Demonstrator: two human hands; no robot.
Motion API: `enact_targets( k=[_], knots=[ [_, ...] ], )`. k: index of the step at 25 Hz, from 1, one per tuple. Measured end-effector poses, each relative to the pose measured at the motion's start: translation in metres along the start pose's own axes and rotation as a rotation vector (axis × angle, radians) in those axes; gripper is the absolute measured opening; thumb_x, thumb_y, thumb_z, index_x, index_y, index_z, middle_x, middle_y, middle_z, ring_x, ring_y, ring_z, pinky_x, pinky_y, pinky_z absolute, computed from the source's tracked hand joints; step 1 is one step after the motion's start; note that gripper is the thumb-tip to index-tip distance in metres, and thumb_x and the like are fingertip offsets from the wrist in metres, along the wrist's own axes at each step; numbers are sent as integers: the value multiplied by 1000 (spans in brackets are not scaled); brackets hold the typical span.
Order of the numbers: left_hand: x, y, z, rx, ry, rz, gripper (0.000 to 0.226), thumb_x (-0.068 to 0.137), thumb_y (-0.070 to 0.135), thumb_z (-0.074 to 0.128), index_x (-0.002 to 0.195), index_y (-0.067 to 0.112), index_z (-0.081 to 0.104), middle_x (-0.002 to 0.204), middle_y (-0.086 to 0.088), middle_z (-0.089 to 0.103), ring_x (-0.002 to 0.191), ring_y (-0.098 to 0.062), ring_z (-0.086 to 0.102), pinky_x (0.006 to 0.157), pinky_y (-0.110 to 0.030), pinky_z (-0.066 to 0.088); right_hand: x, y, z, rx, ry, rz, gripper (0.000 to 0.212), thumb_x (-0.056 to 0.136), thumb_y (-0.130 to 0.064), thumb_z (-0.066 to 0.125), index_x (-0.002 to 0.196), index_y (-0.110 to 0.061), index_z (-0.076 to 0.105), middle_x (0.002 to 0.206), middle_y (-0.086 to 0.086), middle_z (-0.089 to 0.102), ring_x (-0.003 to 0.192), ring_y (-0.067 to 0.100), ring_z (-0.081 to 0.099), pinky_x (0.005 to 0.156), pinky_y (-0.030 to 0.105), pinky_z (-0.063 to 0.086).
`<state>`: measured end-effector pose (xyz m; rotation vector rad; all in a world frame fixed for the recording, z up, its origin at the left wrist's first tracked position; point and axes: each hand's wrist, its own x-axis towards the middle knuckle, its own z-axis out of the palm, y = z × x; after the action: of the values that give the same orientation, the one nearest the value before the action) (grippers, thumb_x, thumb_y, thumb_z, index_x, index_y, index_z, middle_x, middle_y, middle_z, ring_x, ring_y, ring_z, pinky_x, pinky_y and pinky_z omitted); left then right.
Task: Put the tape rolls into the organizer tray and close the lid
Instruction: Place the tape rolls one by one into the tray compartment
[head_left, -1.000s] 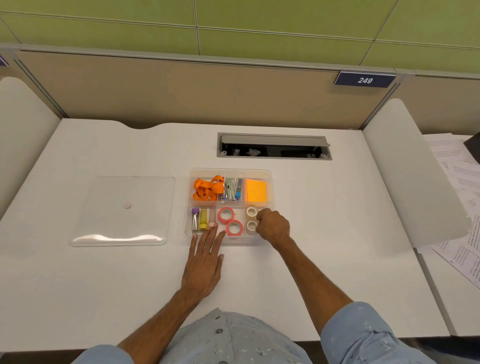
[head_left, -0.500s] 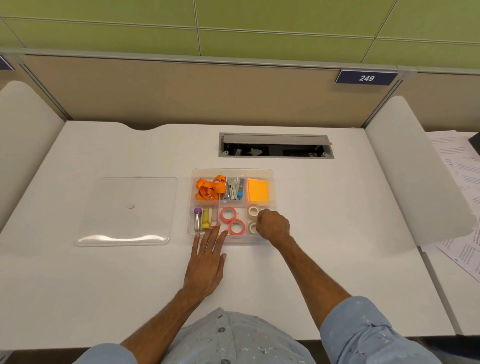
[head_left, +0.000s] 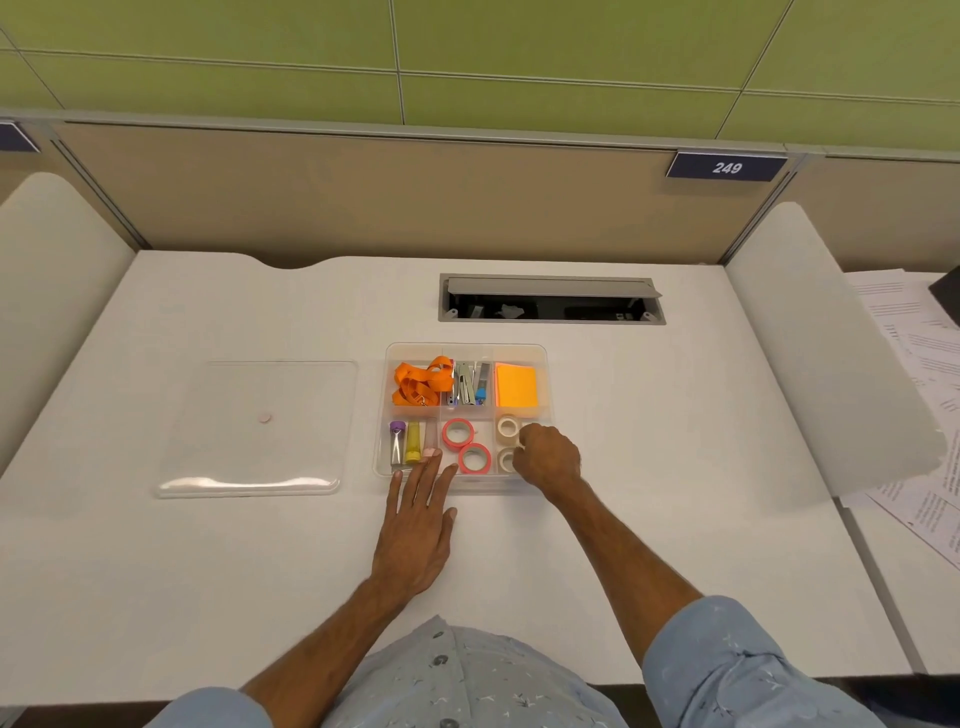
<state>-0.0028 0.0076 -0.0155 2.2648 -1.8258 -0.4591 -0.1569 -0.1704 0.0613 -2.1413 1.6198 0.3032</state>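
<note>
A clear organizer tray (head_left: 467, 347) sits mid-table. Its front middle compartment holds two pink tape rolls (head_left: 457, 433) (head_left: 474, 458). The front right compartment holds two beige tape rolls (head_left: 507, 427) (head_left: 505, 459). My right hand (head_left: 550, 460) hovers over that compartment with its fingers curled, fingertips between the beige rolls. Whatever is under the fingers is hidden. My left hand (head_left: 418, 530) lies flat on the table with its fingers spread, and its fingertips touch the tray's front edge. The clear lid (head_left: 260, 431) lies flat to the left of the tray.
The other tray compartments hold an orange lanyard (head_left: 421, 382), metal clips (head_left: 467, 384), orange sticky notes (head_left: 516, 385) and small tubes (head_left: 405, 441). A cable hatch (head_left: 550, 299) is open behind the tray. White side dividers flank the desk. Papers (head_left: 914, 364) lie at the right.
Both hands stay almost where they were. The right hand's fingers have shifted slightly over the beige rolls. The view has drifted a little.
</note>
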Motion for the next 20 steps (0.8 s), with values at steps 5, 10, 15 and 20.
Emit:
enact_targets(
  k=[5,10,15,20],
  knots=[
    [-1,4,-6,-75,18,1,62,112,41,40,168,26,20,179,-3,16,167,-23,12,138,-54,5,-7,1,-4,86,176,14,23,106,-23,56,111,-9,72,111,10,79,99,29,76,86,36,62],
    [0,-13,-23,-41,30,27,63,112,46,28,169,24,14,180,-3,12,168,-23,7,137,-55,4,-11,-21,-1,57,330,-158,38,109,-26,53,146,-20,59,147,1,64,133,24,60,106,44,55],
    [-14,-61,-42,-59,117,-25,62,113,39,36,169,21,16,180,-3,13,167,-22,13,137,-58,8,-18,-76,18,43,263,-339,55,110,-31,53,162,-23,41,170,-2,40,159,21,35,131,47,33],
    [-38,-130,-64,-62,181,-165,60,113,33,39,168,19,22,178,-5,21,166,-23,21,136,-56,14,-26,-146,48,-8,206,-525,52,108,-27,54,160,-23,45,170,-2,39,162,21,31,133,47,28]
  ],
)
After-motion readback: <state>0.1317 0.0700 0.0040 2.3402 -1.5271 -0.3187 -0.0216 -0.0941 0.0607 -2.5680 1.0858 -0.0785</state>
